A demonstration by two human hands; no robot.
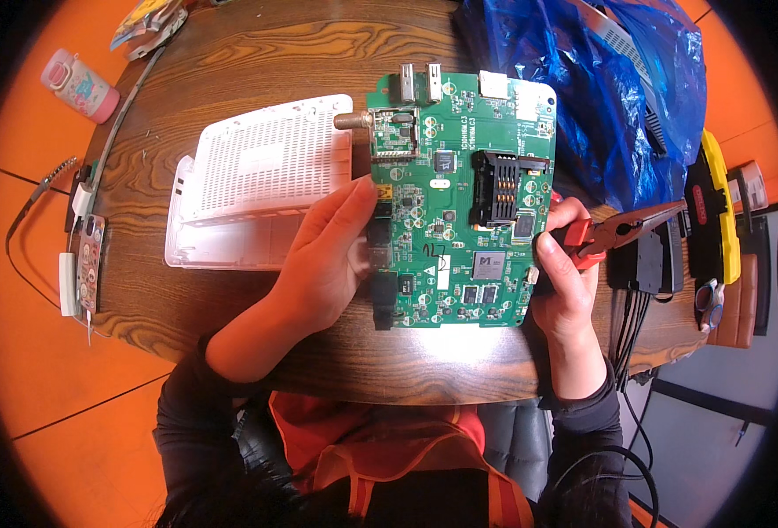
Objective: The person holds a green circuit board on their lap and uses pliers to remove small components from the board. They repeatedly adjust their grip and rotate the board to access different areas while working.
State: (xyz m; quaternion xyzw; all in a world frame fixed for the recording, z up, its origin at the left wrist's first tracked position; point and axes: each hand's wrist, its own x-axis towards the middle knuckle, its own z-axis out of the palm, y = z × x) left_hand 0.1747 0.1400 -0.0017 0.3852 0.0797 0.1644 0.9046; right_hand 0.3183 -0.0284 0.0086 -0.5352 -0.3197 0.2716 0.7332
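A green circuit board (459, 202) is held up over the table's front part, its component side in view. My left hand (336, 233) grips its left edge near the row of ports, thumb on the edge. My right hand (569, 273) pinches the right edge with the thumb. The same hand also holds red-handled pliers (622, 231), whose jaws point right; the handles are mostly hidden behind the board. Left of the board lie the white vented plastic casing halves (270, 163), one resting on the other.
A blue plastic bag (565, 97) with grey devices lies at the back right. A black box with cables (648, 268) and a yellow-black case (714, 207) sit on the right. A pink bottle (81, 88) stands at the far left, near a phone (90, 264). Wooden table (318, 53) beneath.
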